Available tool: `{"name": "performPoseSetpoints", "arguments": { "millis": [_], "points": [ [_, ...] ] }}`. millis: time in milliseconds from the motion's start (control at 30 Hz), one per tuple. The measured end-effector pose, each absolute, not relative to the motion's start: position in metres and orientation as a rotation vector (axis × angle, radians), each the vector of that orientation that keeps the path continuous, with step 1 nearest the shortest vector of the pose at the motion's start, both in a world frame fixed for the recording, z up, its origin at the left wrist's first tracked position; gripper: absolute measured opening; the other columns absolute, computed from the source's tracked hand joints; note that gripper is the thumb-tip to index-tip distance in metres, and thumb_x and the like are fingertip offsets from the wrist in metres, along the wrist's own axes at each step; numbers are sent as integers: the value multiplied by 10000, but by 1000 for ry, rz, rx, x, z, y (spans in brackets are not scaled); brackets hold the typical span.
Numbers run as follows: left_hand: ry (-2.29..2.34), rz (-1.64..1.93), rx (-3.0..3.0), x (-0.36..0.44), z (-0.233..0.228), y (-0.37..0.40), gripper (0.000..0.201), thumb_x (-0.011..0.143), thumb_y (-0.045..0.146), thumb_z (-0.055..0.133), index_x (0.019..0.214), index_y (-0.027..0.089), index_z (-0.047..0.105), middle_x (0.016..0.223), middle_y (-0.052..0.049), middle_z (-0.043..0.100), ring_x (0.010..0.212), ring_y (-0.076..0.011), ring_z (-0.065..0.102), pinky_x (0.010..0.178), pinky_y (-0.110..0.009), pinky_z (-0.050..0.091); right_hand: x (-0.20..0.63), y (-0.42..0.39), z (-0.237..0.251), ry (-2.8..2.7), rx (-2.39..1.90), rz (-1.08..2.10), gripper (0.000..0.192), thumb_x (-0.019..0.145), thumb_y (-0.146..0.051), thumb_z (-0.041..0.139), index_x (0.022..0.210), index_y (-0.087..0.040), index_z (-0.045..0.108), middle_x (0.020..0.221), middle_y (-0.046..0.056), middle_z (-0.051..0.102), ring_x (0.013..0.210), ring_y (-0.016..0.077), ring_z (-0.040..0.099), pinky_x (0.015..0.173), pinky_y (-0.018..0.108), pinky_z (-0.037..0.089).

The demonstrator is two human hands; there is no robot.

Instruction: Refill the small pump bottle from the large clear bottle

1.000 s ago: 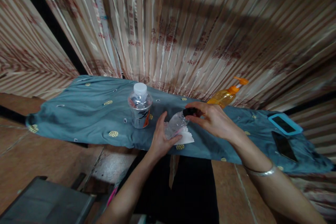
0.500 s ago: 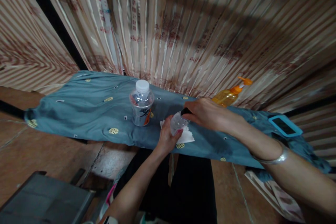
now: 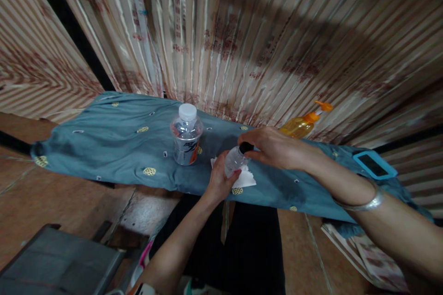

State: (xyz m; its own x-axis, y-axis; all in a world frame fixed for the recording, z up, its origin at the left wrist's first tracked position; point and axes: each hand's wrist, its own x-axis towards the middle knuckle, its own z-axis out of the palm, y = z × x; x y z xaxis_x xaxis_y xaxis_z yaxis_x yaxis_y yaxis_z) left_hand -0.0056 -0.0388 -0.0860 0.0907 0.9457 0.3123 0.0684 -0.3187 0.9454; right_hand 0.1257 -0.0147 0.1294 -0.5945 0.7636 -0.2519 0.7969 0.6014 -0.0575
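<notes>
A small clear bottle (image 3: 233, 160) with a black cap (image 3: 246, 147) is tilted to the right over the table. Wrapped around its body, my left hand (image 3: 220, 176) keeps hold of it from the left and below. The fingers of my right hand (image 3: 268, 146) are closed about the black cap at the bottle's top. Beneath the bottle a torn white piece of paper (image 3: 246, 179) lies on the blue cloth. To the left of my hands stands a larger clear plastic bottle (image 3: 187, 140) with a white lid.
A patterned blue cloth (image 3: 124, 147) covers the narrow table. Behind my right hand is a pump bottle (image 3: 300, 124) of amber liquid. A blue-framed device (image 3: 375, 165) lies at the right end. Striped curtains (image 3: 221, 46) hang close behind; a grey stool (image 3: 55, 258) stands lower left.
My right hand has shifted slightly at the black cap, so more of the cap shows between the fingers. My left hand and the small bottle stay nearly in place.
</notes>
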Motion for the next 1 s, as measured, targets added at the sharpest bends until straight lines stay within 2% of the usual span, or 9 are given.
{"name": "performPoseSetpoints", "arguments": {
  "millis": [300,400,567,667,767,833,900,967,1000],
  "points": [
    [1027,1367,1583,-5,-85,-39,532,839,318,714,1315,201,509,1213,-100,681,1131,-295,655,1001,-455,523,127,-10,127,2639,1240,-299,159,917,-51,653,1071,-87,672,1018,64,674,1010,224,641,831,296,414],
    [1024,1358,1581,-5,-86,-38,532,848,337,712,1322,209,509,1220,-97,681,1132,-293,654,1001,-452,522,126,-7,120,2597,1287,-158,108,984,-192,651,1037,-101,675,949,74,688,937,248,674,719,309,393],
    [1023,1373,1569,-5,-88,-37,544,849,353,714,1326,192,509,1244,-121,673,1154,-309,646,1021,-472,510,118,-9,119,2404,1443,100,428,1063,-488,514,955,-113,690,779,111,680,860,324,709,600,339,328],
    [999,1362,1575,-6,-87,-38,528,855,339,708,1325,196,515,1232,-115,674,1137,-303,652,1006,-463,517,121,-12,123,2576,1368,-25,371,991,-399,676,1196,-90,661,1106,134,695,1088,317,664,773,344,450],
    [991,1360,1579,-6,-87,-38,534,848,333,719,1323,200,515,1229,-106,676,1140,-299,650,1010,-461,514,126,-13,125,2688,1259,-203,504,916,-140,712,1388,-70,550,1343,131,605,1252,284,580,975,326,435],
    [1004,1354,1570,-6,-87,-38,543,844,332,727,1325,197,514,1250,-107,672,1165,-304,642,1030,-470,503,125,-13,123,2637,1281,-193,337,959,-126,647,1291,-81,610,1191,109,678,1147,274,645,864,318,452],
    [1015,1352,1552,-6,-87,-38,546,843,324,729,1329,197,516,1265,-109,668,1180,-307,637,1042,-474,495,123,-12,120,2555,1363,-58,207,1029,-271,603,1134,-105,666,950,97,712,973,294,703,671,334,405],
    [1013,1369,1538,-5,-89,-38,540,839,318,733,1323,198,525,1259,-110,670,1178,-308,638,1047,-476,492,121,-12,118,2463,1449,104,344,1046,-442,568,1024,-119,684,801,104,689,862,330,712,586,352,324],
    [1004,1375,1535,-5,-89,-38,538,837,319,735,1320,199,529,1253,-110,671,1174,-308,640,1048,-478,492,121,-12,118,2460,1456,131,377,1039,-476,570,1021,-118,687,814,111,691,877,340,710,592,356,330]
  ]
}}
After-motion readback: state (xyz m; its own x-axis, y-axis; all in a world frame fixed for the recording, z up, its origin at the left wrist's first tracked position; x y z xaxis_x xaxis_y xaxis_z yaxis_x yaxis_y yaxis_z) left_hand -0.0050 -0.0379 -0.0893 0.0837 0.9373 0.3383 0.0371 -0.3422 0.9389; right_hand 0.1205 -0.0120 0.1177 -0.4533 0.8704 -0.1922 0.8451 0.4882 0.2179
